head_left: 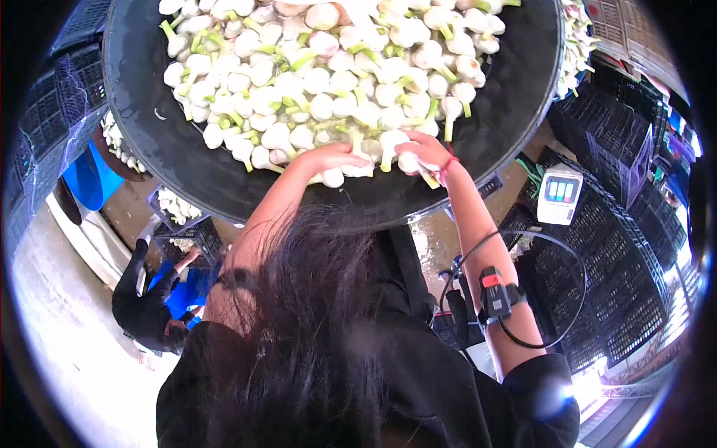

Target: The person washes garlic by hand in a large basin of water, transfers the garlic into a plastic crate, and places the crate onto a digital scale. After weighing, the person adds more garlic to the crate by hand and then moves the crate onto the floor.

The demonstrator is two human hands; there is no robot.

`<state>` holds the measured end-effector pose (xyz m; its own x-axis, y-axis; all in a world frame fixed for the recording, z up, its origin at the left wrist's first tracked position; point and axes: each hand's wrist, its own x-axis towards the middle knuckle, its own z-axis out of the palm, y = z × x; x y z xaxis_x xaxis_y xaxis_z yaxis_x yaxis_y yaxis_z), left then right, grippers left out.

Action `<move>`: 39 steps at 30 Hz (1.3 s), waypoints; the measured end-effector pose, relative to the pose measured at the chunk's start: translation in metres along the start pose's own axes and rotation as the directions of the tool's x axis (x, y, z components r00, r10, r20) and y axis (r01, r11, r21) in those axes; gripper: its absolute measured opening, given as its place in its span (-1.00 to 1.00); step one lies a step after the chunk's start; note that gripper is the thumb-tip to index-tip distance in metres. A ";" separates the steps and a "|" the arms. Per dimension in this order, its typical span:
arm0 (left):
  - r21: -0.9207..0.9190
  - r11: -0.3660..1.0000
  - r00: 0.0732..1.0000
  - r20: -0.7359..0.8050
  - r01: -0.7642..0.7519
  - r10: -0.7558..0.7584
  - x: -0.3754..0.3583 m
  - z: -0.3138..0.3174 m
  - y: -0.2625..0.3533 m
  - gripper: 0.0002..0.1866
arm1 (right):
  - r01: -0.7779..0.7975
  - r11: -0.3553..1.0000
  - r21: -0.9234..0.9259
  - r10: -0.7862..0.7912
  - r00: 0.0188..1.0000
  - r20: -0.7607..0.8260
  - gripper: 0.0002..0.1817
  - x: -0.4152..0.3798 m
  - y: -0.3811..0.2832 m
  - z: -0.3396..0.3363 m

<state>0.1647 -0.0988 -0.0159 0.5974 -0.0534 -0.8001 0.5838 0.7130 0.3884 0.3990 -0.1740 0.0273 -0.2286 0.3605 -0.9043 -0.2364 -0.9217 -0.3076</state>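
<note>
A large round black tub (515, 149) holds a heap of white bulbs with short green stems (321, 104), lying in water. At the near edge of the heap, my left hand (332, 159) has its fingers curved round a bulb. Close to its right, my right hand (426, 152), with a red string at the wrist, closes round a white bulb (408, 163) whose cut stem points down. A few bulbs lie between the two hands. The undersides of my fingers are partly hidden by the bulbs.
At the lower left another person in dark clothes (146, 306) bends beside a crate of bulbs (178, 207). Black plastic crates (597, 276) stand on the right, with a white digital device (559, 196) near them. A black cable (579, 276) loops from my right forearm.
</note>
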 end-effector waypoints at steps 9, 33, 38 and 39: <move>-0.342 0.933 0.974 0.225 0.111 -0.033 -0.041 0.024 0.005 -0.45 | 0.304 0.775 0.554 -0.427 0.898 0.104 -0.33 -0.174 0.062 -0.030; 0.906 0.409 0.557 -0.397 0.111 0.729 0.030 0.128 -0.014 -0.75 | 0.657 0.557 -0.508 -0.801 0.263 -0.537 -0.67 -0.187 0.125 -0.066; 0.915 0.358 0.693 -0.381 0.187 0.613 0.042 0.079 -0.022 -0.73 | 0.569 0.434 -0.698 -0.878 0.441 -0.186 -0.74 -0.107 0.028 0.002; 0.777 0.624 0.737 -0.472 0.089 0.484 0.026 0.078 -0.018 -0.72 | 0.569 0.396 -0.720 -0.891 0.428 -0.152 -0.74 -0.078 0.022 0.009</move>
<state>0.2128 -0.1672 -0.0080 0.4628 0.6357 -0.6178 0.8441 -0.1033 0.5261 0.4034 -0.2210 0.0939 0.2559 0.9537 -0.1581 0.4563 -0.2634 -0.8500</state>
